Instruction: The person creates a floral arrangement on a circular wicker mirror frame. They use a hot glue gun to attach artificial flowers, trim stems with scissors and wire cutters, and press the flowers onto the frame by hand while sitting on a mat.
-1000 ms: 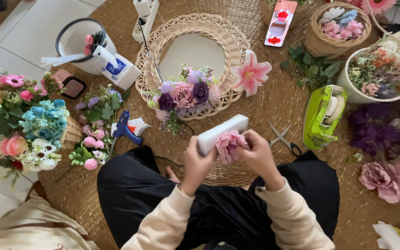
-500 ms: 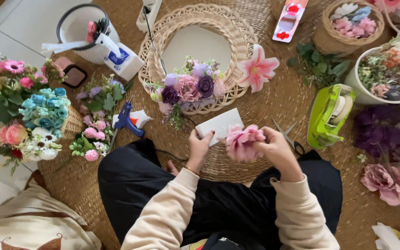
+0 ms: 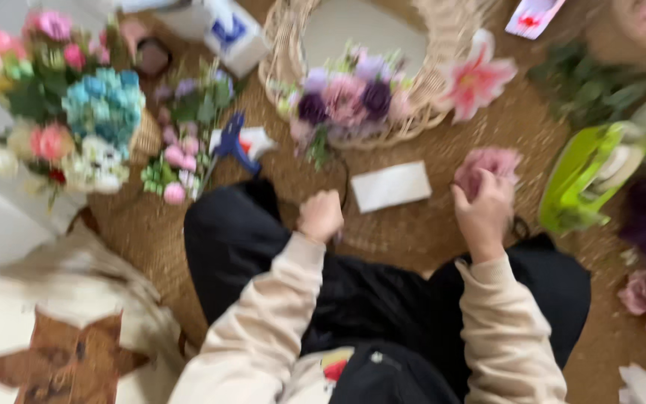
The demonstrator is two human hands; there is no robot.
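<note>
— The fingers (image 3: 487,196) of the right hand (image 3: 481,217) grasp the pink flower (image 3: 487,161), above the woven mat (image 3: 413,232).

— And the left hand (image 3: 321,215)?

— Clenched, seemingly empty, though it's blurred. It let go of the white card (image 3: 391,186), which now lies on the mat between both hands.

Woven mat (image 3: 428,232): white card (image 3: 391,186), wicker wreath (image 3: 285,52), green holder (image 3: 588,176).

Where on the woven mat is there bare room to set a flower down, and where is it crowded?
Bare mat shows between the white card, the right hand and the knees. Crowded: around the wicker wreath and the flower bunches at left.
</note>
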